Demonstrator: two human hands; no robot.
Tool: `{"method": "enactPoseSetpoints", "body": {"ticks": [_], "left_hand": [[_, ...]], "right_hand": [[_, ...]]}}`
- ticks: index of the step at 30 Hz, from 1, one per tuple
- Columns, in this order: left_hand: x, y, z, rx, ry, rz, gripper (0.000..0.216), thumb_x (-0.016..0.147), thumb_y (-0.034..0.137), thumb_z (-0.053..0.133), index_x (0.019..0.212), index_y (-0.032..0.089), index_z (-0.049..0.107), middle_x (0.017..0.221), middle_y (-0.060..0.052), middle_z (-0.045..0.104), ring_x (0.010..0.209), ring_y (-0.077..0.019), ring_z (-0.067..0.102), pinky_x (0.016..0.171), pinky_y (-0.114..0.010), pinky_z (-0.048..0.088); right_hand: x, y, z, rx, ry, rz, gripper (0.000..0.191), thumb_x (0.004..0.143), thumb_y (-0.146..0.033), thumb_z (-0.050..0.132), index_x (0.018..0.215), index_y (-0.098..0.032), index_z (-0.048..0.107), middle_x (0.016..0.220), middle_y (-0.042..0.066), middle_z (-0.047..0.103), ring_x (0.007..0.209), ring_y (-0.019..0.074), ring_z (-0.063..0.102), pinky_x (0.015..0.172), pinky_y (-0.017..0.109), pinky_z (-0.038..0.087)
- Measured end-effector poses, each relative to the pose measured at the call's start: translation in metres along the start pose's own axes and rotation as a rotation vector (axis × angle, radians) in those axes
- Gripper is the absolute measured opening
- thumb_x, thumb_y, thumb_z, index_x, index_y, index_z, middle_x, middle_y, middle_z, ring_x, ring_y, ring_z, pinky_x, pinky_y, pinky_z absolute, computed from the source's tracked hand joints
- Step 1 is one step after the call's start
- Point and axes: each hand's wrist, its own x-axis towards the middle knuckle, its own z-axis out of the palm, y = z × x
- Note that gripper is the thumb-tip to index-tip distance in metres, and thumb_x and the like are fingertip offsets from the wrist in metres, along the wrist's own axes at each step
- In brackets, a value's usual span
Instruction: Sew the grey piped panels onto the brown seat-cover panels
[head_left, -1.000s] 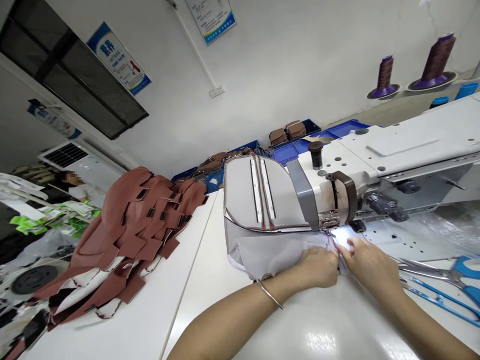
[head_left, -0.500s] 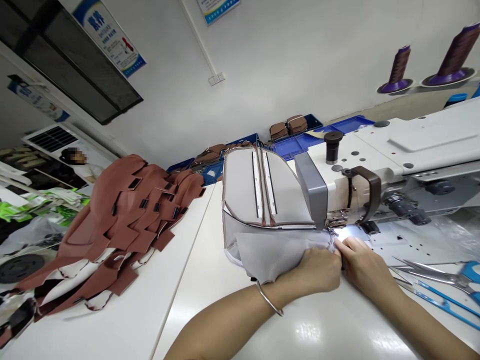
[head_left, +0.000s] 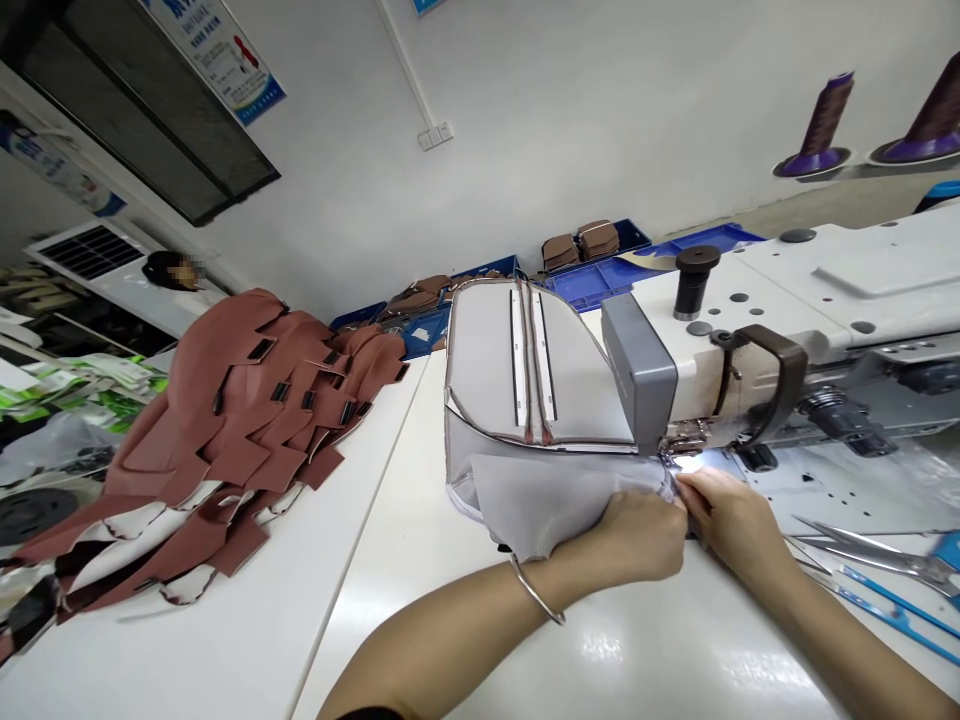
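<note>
A grey fabric seat cover (head_left: 555, 490) with brown seams and white strips lies on the white table, its near right edge under the head of a sewing machine (head_left: 660, 370). My left hand (head_left: 646, 535), a metal bangle on its wrist, is closed on the cover's near edge just in front of the needle area. Close beside it, my right hand (head_left: 731, 515) pinches the same edge with thumb and forefinger near the lit presser foot (head_left: 684, 440). The fingertips of my left hand are partly hidden by the hand itself.
Scissors (head_left: 885, 555) with blue handles and blue tweezers (head_left: 900, 615) lie at the right. Reddish-brown covers (head_left: 247, 420) are heaped on the left table. Blue crates (head_left: 600, 285) stand behind, thread spools (head_left: 825, 125) at the upper right. A person (head_left: 176, 275) is far left.
The view has shifted slightly, so the machine appears larger and further right. Both hands keep their hold on the cover beside the needle; the cover has barely moved.
</note>
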Motion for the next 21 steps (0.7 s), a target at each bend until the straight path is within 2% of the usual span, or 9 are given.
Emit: {"method": "enactPoseSetpoints", "body": {"ticks": [3,6,10,14,21], "left_hand": [[-0.001,0.004,0.001,0.015,0.015,0.004,0.038,0.081,0.016,0.044,0.117,0.008,0.052,0.093,-0.015,0.066,0.086,-0.0291,0.064,0.072,-0.039,0.049],[-0.003,0.005,0.0,0.007,0.025,-0.01,0.041,0.082,0.015,0.042,0.122,0.007,0.049,0.092,-0.015,0.066,0.085,-0.0282,0.064,0.071,-0.038,0.049],[-0.002,0.003,-0.001,0.004,-0.003,0.001,0.035,0.082,0.015,0.041,0.113,0.008,0.055,0.091,-0.015,0.066,0.084,-0.0277,0.064,0.071,-0.038,0.049],[0.0,0.0,0.002,0.002,0.01,0.017,0.029,0.081,0.014,0.042,0.105,0.01,0.059,0.09,-0.014,0.066,0.083,-0.0281,0.064,0.069,-0.039,0.05],[0.004,-0.001,0.002,0.025,0.031,-0.002,0.023,0.081,0.014,0.043,0.097,0.012,0.061,0.088,-0.013,0.066,0.082,-0.0275,0.064,0.069,-0.039,0.051]], "right_hand": [[-0.006,-0.004,-0.004,-0.028,-0.042,-0.097,0.029,0.093,-0.028,0.035,0.09,-0.021,0.063,0.083,0.005,0.06,0.076,0.0181,0.054,0.056,0.026,0.035],[-0.011,-0.007,-0.007,-0.082,-0.062,-0.151,0.026,0.087,-0.018,0.038,0.101,-0.02,0.061,0.087,0.006,0.058,0.078,0.0194,0.051,0.053,0.026,0.032],[-0.012,-0.01,-0.009,-0.147,-0.067,-0.19,0.034,0.079,-0.012,0.043,0.109,-0.018,0.058,0.086,0.006,0.056,0.077,0.0201,0.049,0.052,0.027,0.031],[-0.008,-0.013,-0.011,-0.182,-0.071,-0.2,0.031,0.077,-0.009,0.043,0.104,-0.017,0.058,0.083,0.006,0.054,0.075,0.0196,0.049,0.048,0.026,0.027],[-0.005,-0.017,-0.013,-0.19,-0.098,-0.167,0.031,0.078,-0.012,0.047,0.107,-0.016,0.058,0.084,0.006,0.054,0.079,0.0199,0.049,0.046,0.026,0.023]]}}
